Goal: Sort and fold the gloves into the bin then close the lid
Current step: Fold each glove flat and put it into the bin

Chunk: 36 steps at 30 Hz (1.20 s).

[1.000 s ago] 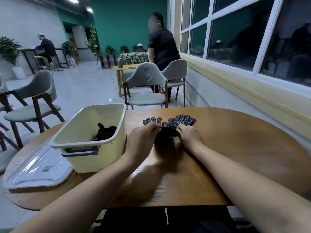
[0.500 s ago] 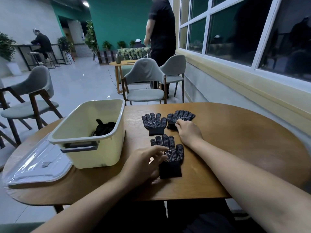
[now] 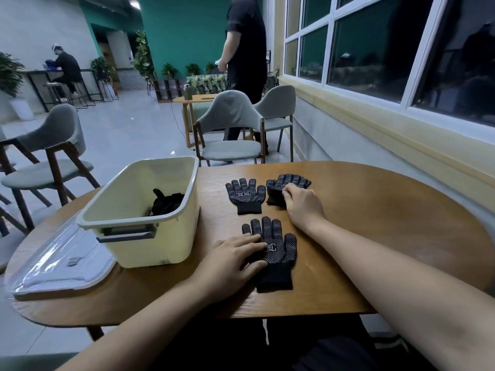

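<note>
Three black dotted gloves lie on the wooden table [image 3: 375, 236]. The near glove [image 3: 276, 253] lies flat with its cuff toward me, and my left hand [image 3: 233, 259] rests on its left side with fingers spread. A second glove [image 3: 245, 195] lies flat farther back. My right hand [image 3: 301, 207] covers part of the third glove [image 3: 289, 183] at the back right, with its fingertips curled on the fabric. The cream bin [image 3: 150, 210] stands open on the left with dark gloves [image 3: 167, 202] inside. Its clear lid [image 3: 61, 261] lies flat to the left of the bin.
Grey chairs [image 3: 230, 129] stand past the table's far edge, and another chair [image 3: 51, 156] is to the left. A person [image 3: 243, 49] stands behind the chairs. A window wall runs along the right.
One glove was pulled from the far pile toward me by my left hand and now lies flat near the front edge. My right hand stayed on the back right glove.
</note>
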{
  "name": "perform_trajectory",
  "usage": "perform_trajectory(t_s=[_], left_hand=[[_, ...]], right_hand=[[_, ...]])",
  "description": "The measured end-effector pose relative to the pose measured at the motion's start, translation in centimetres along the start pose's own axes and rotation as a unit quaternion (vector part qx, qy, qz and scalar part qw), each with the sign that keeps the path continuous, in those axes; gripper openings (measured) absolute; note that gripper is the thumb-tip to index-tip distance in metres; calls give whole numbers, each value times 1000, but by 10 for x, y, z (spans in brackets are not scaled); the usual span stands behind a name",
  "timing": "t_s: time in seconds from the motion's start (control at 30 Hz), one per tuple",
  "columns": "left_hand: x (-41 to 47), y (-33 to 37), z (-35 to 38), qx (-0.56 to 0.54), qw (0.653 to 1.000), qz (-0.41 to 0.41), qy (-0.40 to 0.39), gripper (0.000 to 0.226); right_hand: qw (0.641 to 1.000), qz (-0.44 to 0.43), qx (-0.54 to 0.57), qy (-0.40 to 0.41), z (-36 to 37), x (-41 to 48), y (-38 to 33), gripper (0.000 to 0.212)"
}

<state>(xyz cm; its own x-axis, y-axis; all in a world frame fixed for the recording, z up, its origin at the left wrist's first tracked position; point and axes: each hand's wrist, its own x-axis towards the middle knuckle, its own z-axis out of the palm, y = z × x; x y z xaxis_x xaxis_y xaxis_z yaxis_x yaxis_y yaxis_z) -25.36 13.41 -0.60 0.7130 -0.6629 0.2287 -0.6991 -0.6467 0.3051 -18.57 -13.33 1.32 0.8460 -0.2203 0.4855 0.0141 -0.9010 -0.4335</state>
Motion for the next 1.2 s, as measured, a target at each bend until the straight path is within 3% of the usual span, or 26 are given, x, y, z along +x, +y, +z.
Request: perform_trajectory(t_s=[0.3, 0.43, 0.7, 0.83, 1.03, 1.2], left_hand=[[-7, 7, -11, -36, 999, 3, -21, 65], [-4, 7, -18, -118, 993, -4, 12, 50], [13, 16, -55, -247, 954, -67, 157, 30], [23, 31, -78, -333, 917, -82, 204, 39], [28, 45, -94, -387, 891, -105, 214, 37], [32, 41, -101, -399, 889, -104, 198, 25]], right_hand=[[987, 65, 135, 58, -49, 23, -25, 22], [980, 90, 164, 66, -83, 37, -47, 24], [939, 131, 319, -22, -114, 29, -89, 30], [912, 128, 379, -86, -112, 6, -113, 23], [852, 148, 475, -164, -109, -25, -143, 16], [786, 168, 549, -228, -109, -31, -148, 29]])
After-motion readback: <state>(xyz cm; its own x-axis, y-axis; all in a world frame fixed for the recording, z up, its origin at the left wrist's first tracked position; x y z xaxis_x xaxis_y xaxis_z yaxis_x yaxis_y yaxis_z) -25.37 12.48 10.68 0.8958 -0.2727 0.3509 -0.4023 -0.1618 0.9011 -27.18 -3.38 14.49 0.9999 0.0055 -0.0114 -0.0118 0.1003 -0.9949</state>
